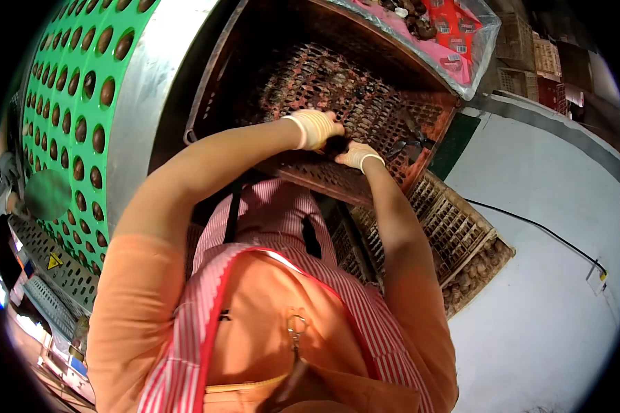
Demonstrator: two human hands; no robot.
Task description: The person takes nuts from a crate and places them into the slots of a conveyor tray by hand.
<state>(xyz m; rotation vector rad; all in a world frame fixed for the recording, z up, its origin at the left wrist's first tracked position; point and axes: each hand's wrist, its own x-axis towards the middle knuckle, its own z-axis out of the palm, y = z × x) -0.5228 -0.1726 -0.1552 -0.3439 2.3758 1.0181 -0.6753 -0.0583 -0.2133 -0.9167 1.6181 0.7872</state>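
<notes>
My left hand (315, 130), in a cream glove, reaches into a reddish-brown slotted crate (437, 110) near its front side. Beside it is my right hand (359, 156), gloved the same way, with its fingers curled. Between the two hands is a small dark lump (336, 144), and both hands seem to grip it. Its kind cannot be made out, as the fingers partly cover it. A dark tool (413, 138) with spread arms lies at the crate's right end. The crate's floor is mottled with brown and pale bits.
To the left, a green panel (83, 65) carries rows of brown egg-shaped things beside a metal edge (155, 76). Another person's gloved hand (8, 165) is at far left. A plastic bag (486, 41) with red packets lies behind the crate. A yellowish basket (461, 227) stands at right.
</notes>
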